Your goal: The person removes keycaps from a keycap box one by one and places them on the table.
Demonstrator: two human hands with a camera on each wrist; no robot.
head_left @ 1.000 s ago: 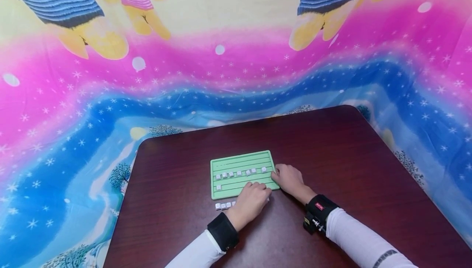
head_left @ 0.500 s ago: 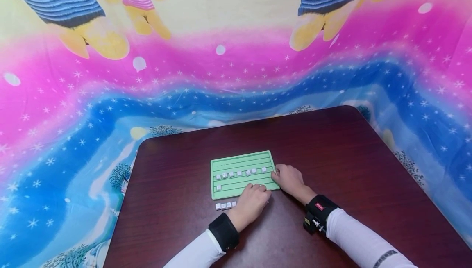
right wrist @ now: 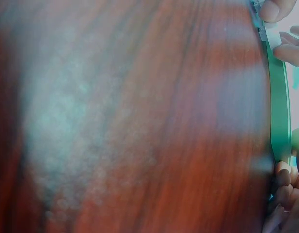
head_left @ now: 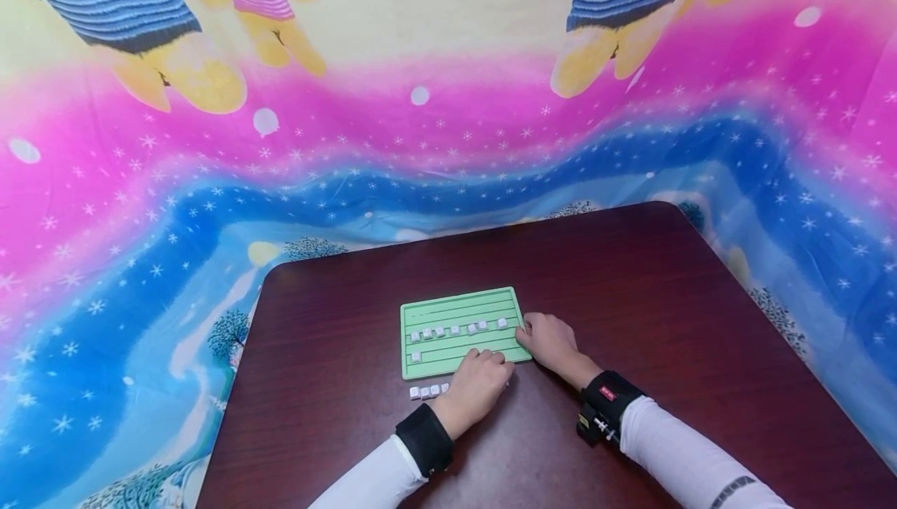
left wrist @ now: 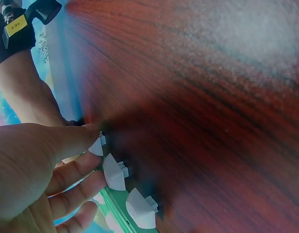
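Note:
A light green ridged board (head_left: 448, 367) lies on the table, several white keycaps (head_left: 455, 330) standing in its middle row and one keycap (head_left: 416, 356) lower left. In front of the board, my left hand (head_left: 478, 391) covers part of a row of loose keycaps (head_left: 424, 392). The left wrist view shows its thumb and index finger pinching a white keycap (left wrist: 97, 147), with more keycaps (left wrist: 141, 208) beside it, stems showing. My right hand (head_left: 551, 340) grips the board's right edge near the front corner; the right wrist view shows thumb and curled fingers at the green edge (right wrist: 279, 107).
The dark brown table (head_left: 336, 307) has rounded far corners. Behind it hangs a printed cloth (head_left: 420, 135) with bears and snowflakes. Black wrist straps (head_left: 424, 439) with cameras sit on both wrists.

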